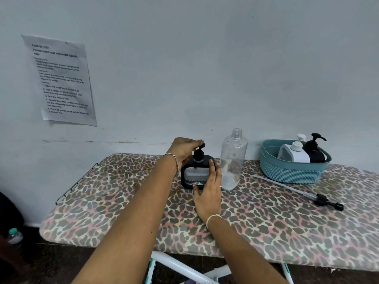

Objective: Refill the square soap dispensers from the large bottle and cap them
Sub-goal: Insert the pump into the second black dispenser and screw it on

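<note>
A black square soap dispenser point(195, 174) with a clear window stands upright on the leopard-print board point(266, 222). My left hand point(183, 149) grips its black pump cap point(199, 153) from above. My right hand point(209, 193) holds the dispenser's body at its right side and front. Just to the right stands the large clear bottle point(232, 160), uncapped and almost empty. Its long pump with tube point(301, 192) lies on the board further right. In the teal basket point(291, 171) lie a white dispenser point(294, 153) and a black dispenser point(314, 151), both capped.
The board stands against a pale wall with a printed sheet point(60, 80) taped at the left. A wire rack point(75, 181) sticks out from the board's left end. A small water bottle point(14, 237) stands on the floor at the lower left.
</note>
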Demonstrator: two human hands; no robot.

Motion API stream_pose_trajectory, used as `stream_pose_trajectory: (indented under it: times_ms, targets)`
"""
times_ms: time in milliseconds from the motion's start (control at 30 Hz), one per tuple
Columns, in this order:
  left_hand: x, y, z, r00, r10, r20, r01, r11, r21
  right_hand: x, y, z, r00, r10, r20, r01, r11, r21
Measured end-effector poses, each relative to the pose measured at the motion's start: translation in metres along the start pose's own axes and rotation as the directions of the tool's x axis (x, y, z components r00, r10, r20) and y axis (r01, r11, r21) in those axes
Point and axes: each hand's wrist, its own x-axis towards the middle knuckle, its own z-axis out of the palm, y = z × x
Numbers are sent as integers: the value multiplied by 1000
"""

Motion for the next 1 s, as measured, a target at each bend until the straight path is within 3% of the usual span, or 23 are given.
stream_pose_trajectory:
  times_ms: [133, 233, 433, 567, 833, 1000]
  targets:
    - [3, -20, -3, 987, 122, -101, -123, 992, -6, 1, -1, -1, 1000, 1, -1, -1, 1000, 14]
    - [4, -42, -8, 958, 179, -224, -161, 982, 96, 0, -2, -1, 1000, 0, -11, 0, 1000, 24]
    - [-6, -80, -14, 975, 221, 0, -211, 930, 300, -1, -10, -4, 998, 2, -60, 1, 999, 37]
    - [-5, -81, -14, 984, 176, 24, -176, 955, 240, 9, -26, -6, 997, -50, -50, 53, 997, 49]
    - [-1, -83, -18, 988, 129, 82, -140, 981, 135, 64, -43, -15, 997, -5, 73, -2, 996, 90]
    - [1, -84, -16, 990, 118, 72, -124, 988, 92, 74, -38, -25, 992, -37, 123, 42, 998, -39]
